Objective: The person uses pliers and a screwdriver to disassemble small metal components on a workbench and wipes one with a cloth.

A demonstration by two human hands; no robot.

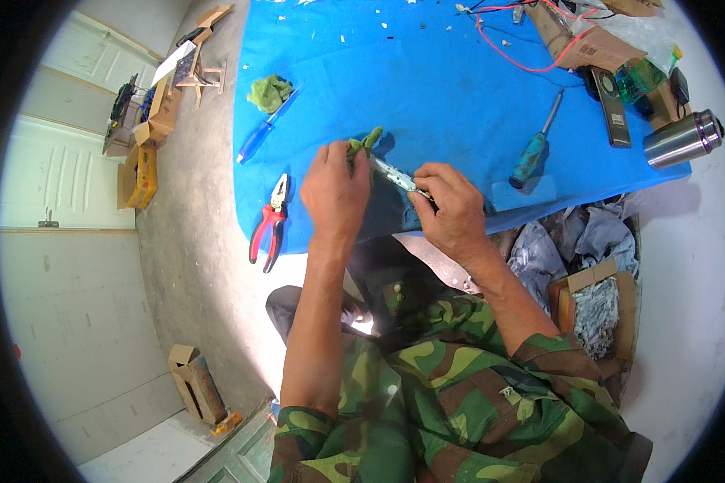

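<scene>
Over the near part of the blue-covered table, my two hands work on a narrow pale strip (395, 175) with small marks along it; its exact kind is unclear. My left hand (336, 187) is closed on a green cloth (367, 142) at the strip's far left end. The fingers of my right hand (449, 203) pinch the strip's near right end. Left of my hands lie pliers (270, 224) with red and black handles, jaws pointing away. Beyond them are a blue-handled screwdriver (259, 138) and a crumpled green rag (270, 93).
A teal-handled screwdriver (530, 158) lies to the right on the blue cloth (435, 88). Farther right are a steel flask (685, 140), a dark rectangular device (609, 106) and a green bottle (640, 79). A red cable (532, 66) curls by a carton. Below the table's right side stands a scrap-filled box (596, 318).
</scene>
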